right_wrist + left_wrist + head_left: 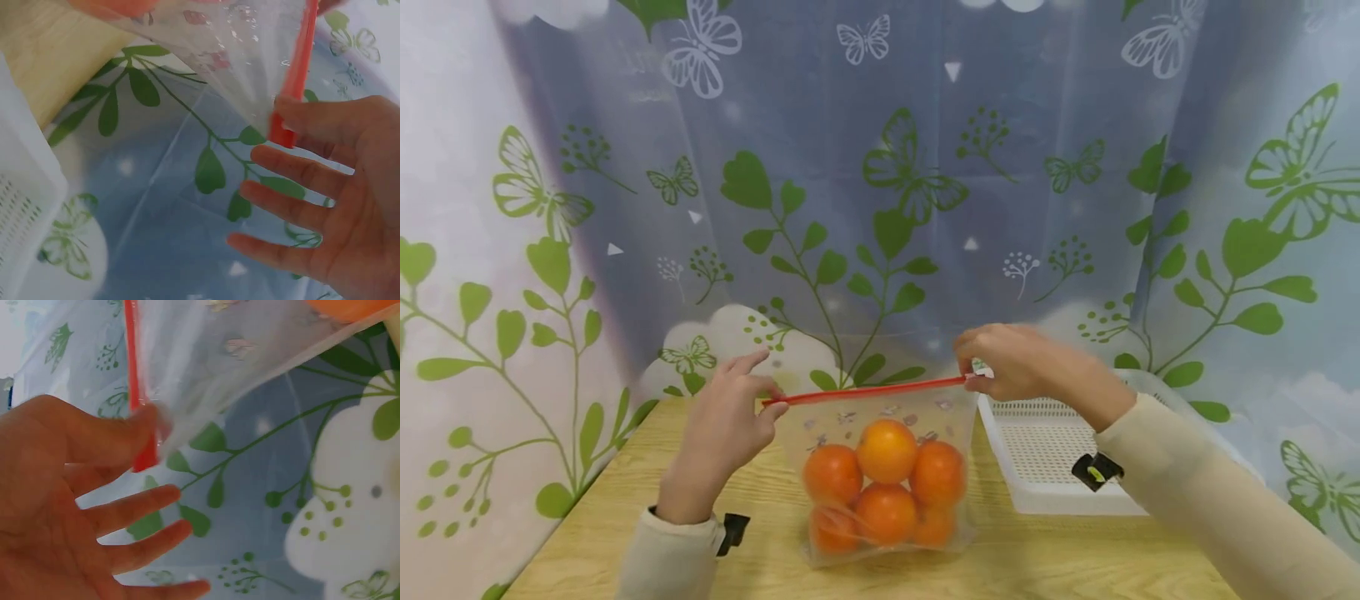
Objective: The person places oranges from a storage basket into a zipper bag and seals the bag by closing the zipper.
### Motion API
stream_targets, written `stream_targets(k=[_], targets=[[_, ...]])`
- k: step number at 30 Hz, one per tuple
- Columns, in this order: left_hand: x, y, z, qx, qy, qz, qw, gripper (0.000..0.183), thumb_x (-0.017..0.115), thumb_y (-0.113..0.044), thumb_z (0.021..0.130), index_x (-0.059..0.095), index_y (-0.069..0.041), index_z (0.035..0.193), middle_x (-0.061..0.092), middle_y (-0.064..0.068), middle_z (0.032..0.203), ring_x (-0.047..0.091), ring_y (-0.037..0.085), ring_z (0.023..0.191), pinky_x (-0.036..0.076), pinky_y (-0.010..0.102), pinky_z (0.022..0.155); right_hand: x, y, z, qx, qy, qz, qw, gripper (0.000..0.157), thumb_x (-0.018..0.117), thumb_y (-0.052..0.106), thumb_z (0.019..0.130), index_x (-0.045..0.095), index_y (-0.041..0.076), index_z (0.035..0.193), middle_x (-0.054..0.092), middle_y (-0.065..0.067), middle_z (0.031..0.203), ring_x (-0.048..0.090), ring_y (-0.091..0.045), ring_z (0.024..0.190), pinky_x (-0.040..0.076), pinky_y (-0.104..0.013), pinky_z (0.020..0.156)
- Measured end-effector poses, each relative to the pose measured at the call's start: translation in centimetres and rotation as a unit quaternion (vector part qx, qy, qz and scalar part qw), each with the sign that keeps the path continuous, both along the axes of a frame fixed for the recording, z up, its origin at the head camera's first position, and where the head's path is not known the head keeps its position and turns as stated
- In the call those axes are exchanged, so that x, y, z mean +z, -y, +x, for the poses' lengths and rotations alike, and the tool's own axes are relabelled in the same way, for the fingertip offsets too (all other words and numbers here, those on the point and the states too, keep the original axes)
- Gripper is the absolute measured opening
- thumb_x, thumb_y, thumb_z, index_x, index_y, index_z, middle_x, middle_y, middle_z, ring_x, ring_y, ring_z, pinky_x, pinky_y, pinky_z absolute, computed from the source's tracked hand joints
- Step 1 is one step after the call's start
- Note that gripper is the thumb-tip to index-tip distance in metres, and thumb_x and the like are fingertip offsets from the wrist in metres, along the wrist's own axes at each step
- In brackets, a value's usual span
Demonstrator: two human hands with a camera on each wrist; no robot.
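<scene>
A clear zip bag (pixel 880 407) with a red top strip (pixel 865 391) hangs upright between my hands in the head view. Several orange round fruits (pixel 886 450) are stacked inside it. My left hand (pixel 726 425) pinches the strip's left end between thumb and index finger. In the left wrist view its other fingers (pixel 140 547) are spread. My right hand (pixel 1011 360) pinches the right end of the strip. Its remaining fingers (pixel 281 206) stretch out below the strip in the right wrist view. The red strip runs straight, with the bag's mouth pressed flat along it.
A white perforated plastic basket (pixel 1026 496) stands on the wooden table (pixel 625 508), right of the bag and beneath my right forearm. Behind the table hangs a blue-grey curtain (pixel 820 125) printed with leaves and butterflies. Small black devices are strapped at both wrists.
</scene>
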State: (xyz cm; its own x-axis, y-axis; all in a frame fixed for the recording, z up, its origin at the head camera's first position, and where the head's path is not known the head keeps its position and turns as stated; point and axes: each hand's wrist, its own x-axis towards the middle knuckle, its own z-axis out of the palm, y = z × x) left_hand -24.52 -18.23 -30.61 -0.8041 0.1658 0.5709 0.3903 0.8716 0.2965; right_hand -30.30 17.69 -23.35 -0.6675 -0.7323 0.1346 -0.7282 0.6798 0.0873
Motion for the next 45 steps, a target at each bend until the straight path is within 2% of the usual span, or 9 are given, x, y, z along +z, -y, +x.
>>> stream_targets(k=[6,9,12,18,24,30,33,38,45], targets=[[-1.7,0.9,-1.2,-0.029,0.148,0.079,0.9854,0.070,0.068,-0.034,0.100,0.040,-0.003,0.155,0.049,0.026,0.154,0.050,0.048,0.138,0.048,0.065,0.108,-3.0,-0.8,-1.1,0.036,0.007,-0.106,0.994,0.007,0.074,0.013,0.094,0.067,0.014,0.094,0.073,0.001,0.089,0.071,-0.017,0.082,0.061,-0.033,0.074],[-3.3,1.3,-2.1,-0.036,0.229,0.100,0.9677,0.089,0.060,-0.054,0.101,0.021,-0.003,0.162,0.043,0.029,0.157,0.052,0.049,0.137,0.049,0.064,0.106,-4.8,-0.7,-1.2,0.035,0.000,-0.156,0.987,0.009,0.072,0.010,0.095,0.064,0.009,0.100,0.075,-0.006,0.090,0.074,-0.020,0.079,0.063,-0.032,0.071],[-5.1,1.0,-2.8,-0.049,0.289,0.105,0.9502,0.096,0.059,-0.063,0.097,0.022,-0.003,0.162,0.045,0.028,0.155,0.056,0.049,0.132,0.053,0.060,0.103,-6.6,-0.2,-1.2,0.019,0.025,-0.213,0.977,0.033,0.071,0.008,0.096,0.057,0.000,0.125,0.075,-0.015,0.104,0.076,-0.018,0.078,0.063,-0.028,0.069],[-8.1,-0.8,-3.9,-0.143,0.309,0.138,0.9301,0.086,0.076,-0.049,0.091,0.039,-0.009,0.157,0.050,0.020,0.153,0.065,0.035,0.119,0.059,0.047,0.093,-9.8,1.4,-0.9,-0.039,0.065,-0.318,0.945,0.084,0.075,0.003,0.092,0.024,0.001,0.159,0.062,-0.025,0.132,0.060,-0.007,0.063,0.055,-0.023,0.060],[-9.6,-2.0,-4.4,-0.201,0.321,0.177,0.9085,0.120,0.084,-0.039,0.086,-0.001,-0.013,0.167,0.045,0.031,0.155,0.056,0.043,0.135,0.047,0.059,0.113,-13.0,3.4,-0.1,-0.037,0.072,-0.399,0.914,0.098,0.074,-0.007,0.086,0.018,0.012,0.164,0.029,-0.030,0.159,0.067,-0.027,0.087,0.055,-0.018,0.059],[-10.5,-2.2,-4.3,-0.217,0.332,0.174,0.9015,0.131,0.087,-0.032,0.084,-0.013,-0.011,0.165,0.013,0.029,0.170,0.035,0.049,0.150,0.032,0.064,0.122,-16.7,4.3,1.0,-0.041,0.036,-0.384,0.922,0.077,0.075,0.010,0.089,0.040,0.014,0.158,-0.002,-0.036,0.167,0.069,-0.050,0.100,0.060,-0.037,0.061],[-10.7,-2.4,-4.3,-0.246,0.338,0.179,0.8907,0.119,0.085,-0.027,0.087,-0.002,-0.004,0.164,0.026,0.030,0.166,0.045,0.048,0.143,0.043,0.060,0.116,-18.1,4.6,1.3,-0.050,0.021,-0.368,0.928,0.060,0.074,0.021,0.092,0.054,0.010,0.148,0.000,-0.039,0.166,0.054,-0.065,0.125,0.062,-0.057,0.076],[-10.9,-2.7,-4.0,-0.254,0.353,0.188,0.8805,0.109,0.081,-0.027,0.090,0.003,0.001,0.161,0.053,0.031,0.143,0.062,0.034,0.118,0.061,0.037,0.085,-19.1,4.8,1.5,-0.078,0.052,-0.355,0.930,0.055,0.070,0.034,0.095,0.057,0.013,0.145,-0.006,-0.033,0.169,0.046,-0.067,0.132,0.059,-0.067,0.083],[-11.1,-3.0,-3.6,-0.178,0.395,0.205,0.8775,0.118,0.075,-0.034,0.095,-0.017,-0.003,0.162,0.062,0.022,0.110,0.048,0.016,0.050,0.047,0.027,0.048,-19.2,4.9,1.7,-0.097,0.118,-0.320,0.935,0.068,0.065,0.046,0.098,0.043,0.021,0.158,-0.018,-0.027,0.169,0.024,-0.070,0.143,0.050,-0.079,0.089]])
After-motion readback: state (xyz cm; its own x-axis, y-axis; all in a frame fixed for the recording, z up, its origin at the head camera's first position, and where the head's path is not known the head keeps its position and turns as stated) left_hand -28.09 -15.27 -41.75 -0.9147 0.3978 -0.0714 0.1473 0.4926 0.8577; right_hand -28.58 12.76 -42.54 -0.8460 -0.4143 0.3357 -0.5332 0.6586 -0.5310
